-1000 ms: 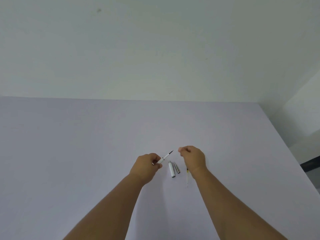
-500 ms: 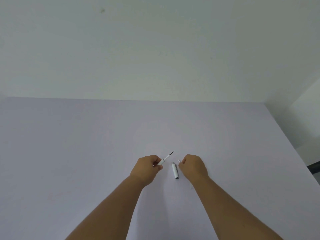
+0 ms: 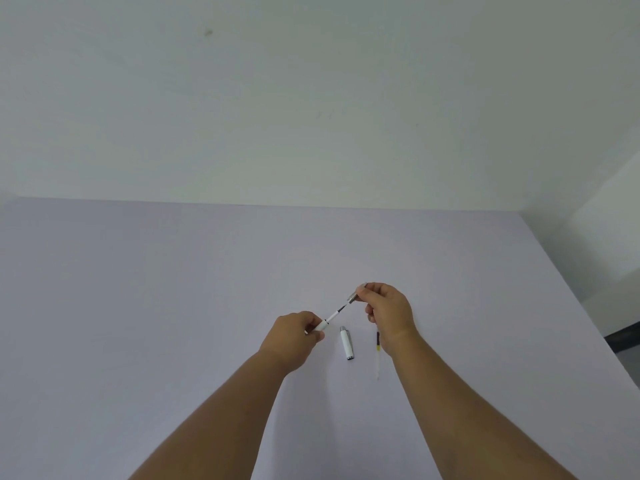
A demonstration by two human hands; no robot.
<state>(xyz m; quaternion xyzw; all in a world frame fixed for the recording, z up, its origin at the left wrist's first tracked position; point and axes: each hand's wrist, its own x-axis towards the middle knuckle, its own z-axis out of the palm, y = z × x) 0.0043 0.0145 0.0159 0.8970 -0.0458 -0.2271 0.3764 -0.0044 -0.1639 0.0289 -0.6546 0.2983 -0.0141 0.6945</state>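
My left hand (image 3: 294, 336) grips the white barrel of a taken-apart pen (image 3: 329, 319), its dark refill tip pointing up and to the right. My right hand (image 3: 388, 313) pinches a small silver grip piece (image 3: 356, 296) just at that tip. Between my hands a white pen cap (image 3: 346, 342) with silver ends lies on the pale lilac table (image 3: 173, 306). A thin refill (image 3: 378, 351), part dark and part clear with a yellow band, lies beside my right wrist.
A plain white wall (image 3: 311, 98) rises behind the table's far edge. The table's right edge runs diagonally at the right, with a dark floor strip (image 3: 623, 336) beyond it.
My right hand picked the silver piece up from the table and lifted it to the pen's tip. The refill beside my right wrist is uncovered again. My left hand stayed roughly in place.
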